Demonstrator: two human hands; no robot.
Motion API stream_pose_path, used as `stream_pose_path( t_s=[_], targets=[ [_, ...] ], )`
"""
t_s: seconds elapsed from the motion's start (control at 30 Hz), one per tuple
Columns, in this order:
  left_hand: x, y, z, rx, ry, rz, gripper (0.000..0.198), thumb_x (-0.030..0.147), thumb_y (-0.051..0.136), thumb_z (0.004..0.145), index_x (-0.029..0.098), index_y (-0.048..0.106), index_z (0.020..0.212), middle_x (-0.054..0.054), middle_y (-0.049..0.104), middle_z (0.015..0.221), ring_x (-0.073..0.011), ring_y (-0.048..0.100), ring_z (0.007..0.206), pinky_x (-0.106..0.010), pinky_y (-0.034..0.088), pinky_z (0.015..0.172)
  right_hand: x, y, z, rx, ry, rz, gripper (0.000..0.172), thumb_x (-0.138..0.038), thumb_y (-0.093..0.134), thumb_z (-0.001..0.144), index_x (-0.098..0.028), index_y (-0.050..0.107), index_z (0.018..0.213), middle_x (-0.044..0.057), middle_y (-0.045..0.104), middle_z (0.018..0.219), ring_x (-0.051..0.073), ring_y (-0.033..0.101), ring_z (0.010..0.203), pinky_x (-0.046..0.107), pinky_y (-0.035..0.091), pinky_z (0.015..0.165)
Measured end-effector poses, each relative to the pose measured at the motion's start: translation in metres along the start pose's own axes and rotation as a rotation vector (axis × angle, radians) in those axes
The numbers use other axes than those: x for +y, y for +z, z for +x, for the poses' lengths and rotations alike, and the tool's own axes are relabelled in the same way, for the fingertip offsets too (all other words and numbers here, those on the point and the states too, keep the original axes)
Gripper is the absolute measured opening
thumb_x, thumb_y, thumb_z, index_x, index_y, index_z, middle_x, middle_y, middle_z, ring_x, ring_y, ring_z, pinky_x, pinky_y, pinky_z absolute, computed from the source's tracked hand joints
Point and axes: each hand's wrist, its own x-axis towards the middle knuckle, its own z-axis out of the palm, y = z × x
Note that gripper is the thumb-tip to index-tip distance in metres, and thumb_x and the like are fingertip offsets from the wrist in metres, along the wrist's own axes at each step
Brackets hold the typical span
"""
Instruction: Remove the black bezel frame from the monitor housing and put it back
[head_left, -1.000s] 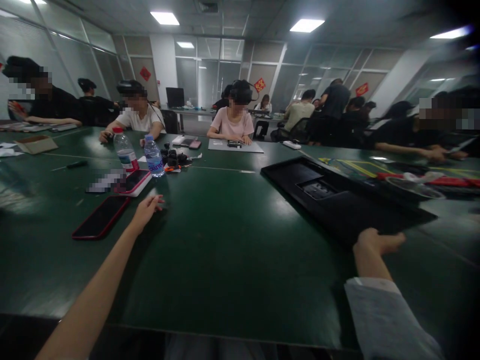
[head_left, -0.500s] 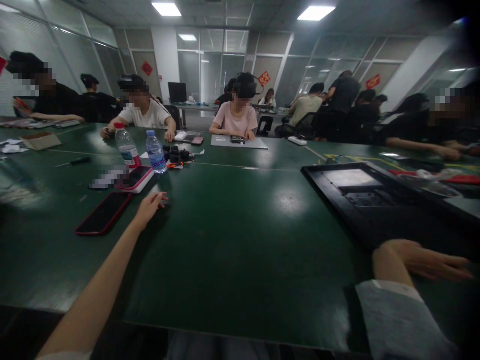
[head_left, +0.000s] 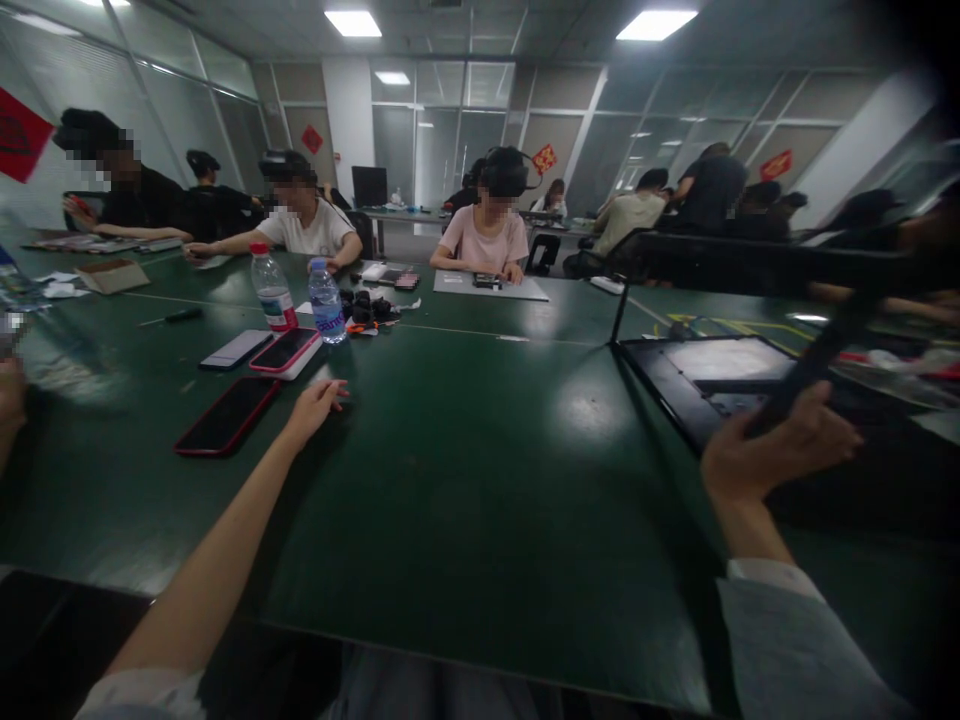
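Observation:
My right hand [head_left: 780, 440] grips the near side of a thin black rectangular frame [head_left: 814, 345], fingers wrapped round it. The frame stands tilted up, its far left corner close to the table. Under and behind it lies a flat black panel [head_left: 667, 400] with a light, shiny rectangle on its inside; my hand and the frame hide part of it. My left hand [head_left: 315, 412] rests on the green table [head_left: 480, 480] with fingers loosely stretched and nothing in them. Nearest to it are a red-edged phone [head_left: 229, 415] and a pink-edged phone [head_left: 285, 350] on a white box.
Two bottles [head_left: 328, 300] stand beyond my left hand, beside a black tangled heap [head_left: 367, 305]. Another phone [head_left: 236, 349] and a screwdriver [head_left: 182, 315] lie to the left. People sit across the table, one at a white board [head_left: 491, 287]. At the left edge shows another person's hand [head_left: 9, 405].
My right hand has risen from beside the black panel, and the black frame is now tilted up in it. My left hand stays in place on the table. The view has shifted slightly.

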Motion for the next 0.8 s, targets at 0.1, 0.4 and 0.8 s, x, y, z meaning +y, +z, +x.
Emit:
stream_pose_path(
  t_s=[0.1,0.4,0.8],
  targets=[
    [-0.001,0.0,0.001,0.014,-0.004,-0.009,0.061,0.065,0.055,0.086,0.014,0.07,0.117,-0.013,0.075,0.107,-0.0162,0.063,0.068,-0.032,0.048,0.068,-0.031,0.007,-0.007,-0.028,-0.217,0.057,0.072,-0.036,0.049,0.091,-0.013,0.035,0.157,0.028,0.053,0.135,0.041,0.045,0.137,0.069,0.03,0.111],
    [-0.002,0.006,0.003,0.188,0.108,-0.061,0.074,0.063,0.065,0.083,0.014,0.056,0.138,-0.017,0.066,0.128,-0.0216,0.066,0.098,-0.033,0.052,0.08,-0.106,0.004,-0.033,-0.078,-0.095,0.401,0.072,-0.04,0.03,0.102,0.002,0.02,0.16,0.021,0.064,0.114,0.027,0.062,0.106,0.048,0.044,0.106],
    [0.006,0.01,-0.005,0.099,0.129,-0.028,0.067,0.07,0.066,0.077,0.015,0.066,0.116,-0.009,0.075,0.091,-0.0213,0.069,0.074,-0.039,0.053,0.083,-0.114,0.04,-0.049,-0.511,0.048,0.473,0.061,-0.053,0.046,0.095,-0.014,0.058,0.141,0.016,0.072,0.109,0.029,0.068,0.097,0.047,0.051,0.094]
  ],
)
